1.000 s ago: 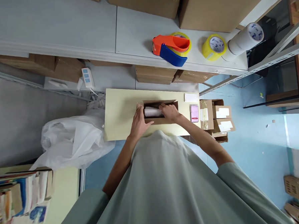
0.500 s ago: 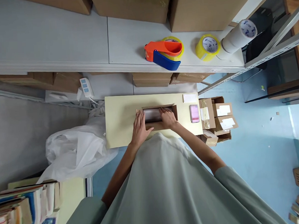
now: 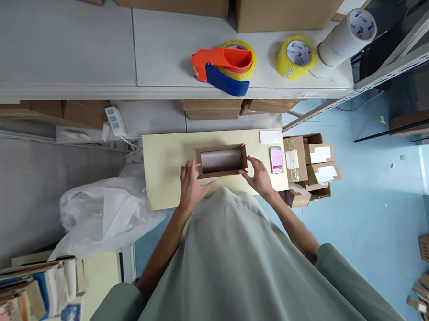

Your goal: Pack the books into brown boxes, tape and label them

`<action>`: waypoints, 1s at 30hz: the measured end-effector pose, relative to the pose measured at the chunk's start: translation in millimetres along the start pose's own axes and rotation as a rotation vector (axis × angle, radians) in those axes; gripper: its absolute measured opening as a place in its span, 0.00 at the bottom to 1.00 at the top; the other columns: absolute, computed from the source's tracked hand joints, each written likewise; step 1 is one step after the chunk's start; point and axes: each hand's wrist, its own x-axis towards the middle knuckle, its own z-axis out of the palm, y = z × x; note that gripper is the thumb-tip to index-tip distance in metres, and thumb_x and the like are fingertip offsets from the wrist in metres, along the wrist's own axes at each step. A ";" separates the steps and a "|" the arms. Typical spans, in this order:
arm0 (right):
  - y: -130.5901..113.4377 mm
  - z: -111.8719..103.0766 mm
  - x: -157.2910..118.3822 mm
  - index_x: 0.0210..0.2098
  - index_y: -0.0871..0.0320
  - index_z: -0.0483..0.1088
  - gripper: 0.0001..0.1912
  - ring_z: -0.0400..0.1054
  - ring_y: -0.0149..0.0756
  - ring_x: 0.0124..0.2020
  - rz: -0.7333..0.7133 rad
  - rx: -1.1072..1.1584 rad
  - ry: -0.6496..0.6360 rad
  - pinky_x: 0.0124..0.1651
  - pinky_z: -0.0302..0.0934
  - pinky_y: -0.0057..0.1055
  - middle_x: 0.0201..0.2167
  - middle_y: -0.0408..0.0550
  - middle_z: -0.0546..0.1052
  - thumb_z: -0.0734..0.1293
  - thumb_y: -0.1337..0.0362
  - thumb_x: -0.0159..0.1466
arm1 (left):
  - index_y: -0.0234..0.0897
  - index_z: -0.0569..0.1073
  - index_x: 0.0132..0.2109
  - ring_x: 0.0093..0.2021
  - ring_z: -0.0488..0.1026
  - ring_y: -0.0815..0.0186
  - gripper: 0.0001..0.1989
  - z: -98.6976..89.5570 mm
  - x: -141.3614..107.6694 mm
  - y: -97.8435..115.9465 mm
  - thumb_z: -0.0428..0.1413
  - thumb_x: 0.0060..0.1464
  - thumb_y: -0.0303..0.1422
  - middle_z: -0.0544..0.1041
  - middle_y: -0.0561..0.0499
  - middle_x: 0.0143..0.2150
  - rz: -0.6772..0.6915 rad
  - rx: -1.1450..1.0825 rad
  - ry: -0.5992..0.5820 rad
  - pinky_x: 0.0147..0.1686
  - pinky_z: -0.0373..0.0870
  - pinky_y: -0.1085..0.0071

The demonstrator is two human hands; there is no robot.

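Observation:
A long, narrow cardboard box (image 3: 222,173) stands open at the top on the pale yellow table (image 3: 165,187). Inside it lies a greyish-brown object (image 3: 220,160), rounded like a roll. My left hand (image 3: 193,183) is at the box's left end, thumb stretched away from the fingers. At the right end is my right hand (image 3: 258,176), its thumb and fingertips spread and touching the box's edge. A pink-and-white packet (image 3: 276,159) and a white card (image 3: 270,136) lie on the table to the right.
On the shelf (image 3: 166,57) ahead sit an orange-and-blue tape dispenser (image 3: 224,69), yellow tape (image 3: 295,57) and white rolls (image 3: 344,36). Cardboard boxes (image 3: 297,158) are stacked right of the table. White plastic sheeting (image 3: 105,214) lies at left, above books (image 3: 45,289).
My right hand has come out of the box and moved to its right end. The box's top edges now stand upright and its inside shows more fully. The view has shifted slightly.

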 end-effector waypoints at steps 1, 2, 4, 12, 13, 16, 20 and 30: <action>-1.3 2.9 -0.1 0.76 0.58 0.66 0.36 0.67 0.57 0.75 -0.022 0.014 -0.028 0.74 0.68 0.57 0.69 0.63 0.78 0.68 0.44 0.78 | 0.37 0.44 0.84 0.83 0.58 0.37 0.61 2.3 0.9 1.6 0.70 0.61 0.53 0.75 0.31 0.71 0.003 0.020 -0.017 0.81 0.48 0.34; -2.7 5.7 0.5 0.76 0.57 0.66 0.36 0.66 0.57 0.75 -0.043 0.020 -0.057 0.74 0.67 0.57 0.69 0.62 0.78 0.70 0.44 0.77 | 0.36 0.43 0.84 0.83 0.57 0.36 0.62 4.5 2.0 2.6 0.70 0.61 0.54 0.76 0.31 0.71 0.002 0.041 -0.036 0.82 0.44 0.32; -4.4 10.9 3.9 0.75 0.56 0.67 0.38 0.65 0.58 0.76 -0.081 0.013 -0.128 0.74 0.67 0.58 0.68 0.61 0.79 0.74 0.44 0.74 | 0.35 0.41 0.85 0.83 0.56 0.35 0.64 8.3 5.3 3.3 0.70 0.61 0.53 0.77 0.30 0.71 -0.006 0.076 -0.079 0.82 0.38 0.30; 12.2 19.6 31.0 0.64 0.58 0.77 0.27 0.66 0.61 0.74 -0.112 -0.081 -0.210 0.69 0.66 0.59 0.56 0.64 0.85 0.75 0.48 0.74 | 0.32 0.38 0.85 0.78 0.67 0.40 0.61 9.8 28.4 -1.8 0.69 0.64 0.45 0.83 0.32 0.63 -0.029 0.107 -0.108 0.82 0.32 0.31; 15.0 20.1 34.8 0.63 0.57 0.78 0.24 0.68 0.61 0.71 -0.105 -0.084 -0.188 0.68 0.67 0.58 0.54 0.63 0.85 0.73 0.49 0.75 | 0.32 0.39 0.85 0.75 0.71 0.41 0.60 9.3 32.6 -2.7 0.69 0.65 0.44 0.84 0.34 0.61 -0.039 0.105 -0.094 0.82 0.34 0.31; 21.6 23.2 46.8 0.59 0.56 0.79 0.19 0.71 0.61 0.63 -0.064 -0.085 -0.117 0.64 0.69 0.57 0.51 0.61 0.85 0.69 0.51 0.78 | 0.34 0.44 0.84 0.71 0.74 0.41 0.57 7.9 46.7 -6.4 0.70 0.64 0.43 0.82 0.33 0.62 -0.071 0.121 -0.027 0.82 0.44 0.33; 25.5 28.1 60.1 0.69 0.61 0.71 0.28 0.69 0.62 0.60 0.012 -0.075 -0.025 0.65 0.69 0.59 0.55 0.63 0.81 0.70 0.54 0.75 | 0.36 0.60 0.79 0.79 0.63 0.35 0.51 7.5 63.5 -12.5 0.75 0.58 0.39 0.67 0.25 0.74 -0.066 0.168 0.027 0.78 0.57 0.37; 33.1 33.9 49.0 0.67 0.51 0.75 0.21 0.73 0.58 0.61 -0.018 0.044 -0.066 0.62 0.76 0.57 0.61 0.61 0.76 0.67 0.60 0.76 | 0.42 0.79 0.56 0.72 0.72 0.40 0.18 16.8 41.9 -22.4 0.72 0.63 0.36 0.70 0.34 0.69 -0.132 0.087 0.013 0.72 0.71 0.42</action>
